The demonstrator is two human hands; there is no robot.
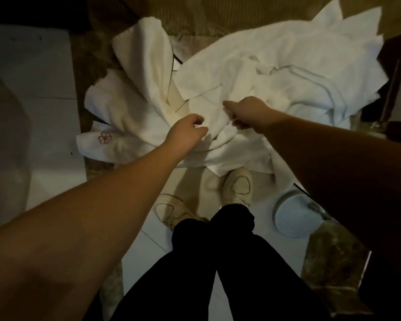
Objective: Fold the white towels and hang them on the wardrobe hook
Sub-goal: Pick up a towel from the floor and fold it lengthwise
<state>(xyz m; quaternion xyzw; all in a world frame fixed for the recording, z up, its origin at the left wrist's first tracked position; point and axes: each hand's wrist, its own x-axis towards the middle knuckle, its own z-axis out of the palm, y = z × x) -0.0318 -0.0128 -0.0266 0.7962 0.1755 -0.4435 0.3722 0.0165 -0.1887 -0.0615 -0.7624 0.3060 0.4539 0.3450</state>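
Note:
Several white towels lie in a loose heap (218, 72) in front of me. One at the left carries a pink flower embroidery (104, 137); one at the right has grey stripes (310, 89). My right hand (248, 112) reaches into the middle of the heap and pinches a bunched fold of a white towel (220, 137) between thumb and fingers. My left hand (185, 130) hovers just left of that fold, its fingers loosely curled with a gap to the thumb, holding nothing that I can see. No wardrobe hook is in view.
My two pale shoes (239, 186) stand on the white tiled floor (56, 112) right below the heap. A round pale-blue object (292, 216) lies on the floor at the right. Dark furniture (398, 77) borders the right edge. A thin black line (176, 57) shows between towels.

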